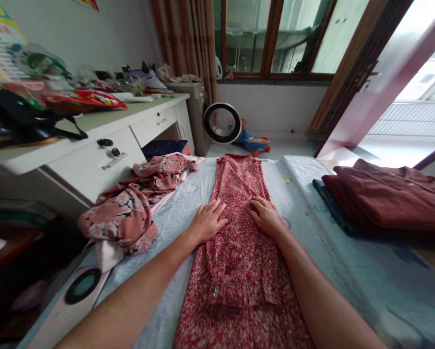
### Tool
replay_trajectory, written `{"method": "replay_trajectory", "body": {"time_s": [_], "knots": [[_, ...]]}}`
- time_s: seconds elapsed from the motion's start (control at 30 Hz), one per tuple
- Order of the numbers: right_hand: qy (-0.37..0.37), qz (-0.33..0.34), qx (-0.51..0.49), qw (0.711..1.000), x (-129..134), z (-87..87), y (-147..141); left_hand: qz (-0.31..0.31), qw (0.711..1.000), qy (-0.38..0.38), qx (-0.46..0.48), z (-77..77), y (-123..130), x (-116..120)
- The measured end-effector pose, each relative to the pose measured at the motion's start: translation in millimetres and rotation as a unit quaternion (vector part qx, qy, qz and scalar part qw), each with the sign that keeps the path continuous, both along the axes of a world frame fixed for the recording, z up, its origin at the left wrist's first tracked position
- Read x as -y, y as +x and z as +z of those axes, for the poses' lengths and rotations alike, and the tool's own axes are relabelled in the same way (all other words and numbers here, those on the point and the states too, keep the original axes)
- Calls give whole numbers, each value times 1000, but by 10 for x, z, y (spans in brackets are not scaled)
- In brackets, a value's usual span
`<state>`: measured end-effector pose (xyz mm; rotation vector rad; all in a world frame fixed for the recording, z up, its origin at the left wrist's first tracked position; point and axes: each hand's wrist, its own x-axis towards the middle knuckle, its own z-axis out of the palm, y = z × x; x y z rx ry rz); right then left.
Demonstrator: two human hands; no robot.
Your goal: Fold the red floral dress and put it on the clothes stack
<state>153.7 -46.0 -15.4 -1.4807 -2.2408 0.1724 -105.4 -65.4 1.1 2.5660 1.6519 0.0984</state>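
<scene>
Garment (pixel 239 252) on bed (pixel 177 203), folded clothes (pixel 395 194) right

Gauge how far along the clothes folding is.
Done, it seems: the folded stack at right. In hand: the red patterned garment, sleeves laid inward, left hand and right hand resting flat on it. Probably left: folding its length, then the crumpled floral cloth at left.

Desk (pixel 162 107), at left, bearing a red packet (pixel 84 100); washing machine (pixel 198 114) beyond, its round door (pixel 222 123) open; curtain (pixel 188 43) alongside.
</scene>
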Motion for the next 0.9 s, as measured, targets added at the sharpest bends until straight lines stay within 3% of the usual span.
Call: {"method": "replay_trajectory", "body": {"time_s": [0.13,0.27,0.37,0.47,0.63,0.77,0.9], "knots": [[2,1,7,1000,2,9,1,14,1000,6,-4,-12,-63,-25],[0,3,8,1000,4,18,-4,94,995,29,-24,82,-129,-151],[-3,0,7,1000,2,19,-4,143,985,88,-30,176,-116,-295],[-6,-1,7,1000,2,23,-5,123,985,117,-5,203,10,-442],[-10,-2,4,1000,10,36,-7,36,998,34,29,28,253,-589],[-12,-5,-3,1000,11,35,-6,54,998,23,32,-92,259,-612],[-14,-6,-3,1000,11,41,-7,79,996,27,30,-88,175,-645]]}}
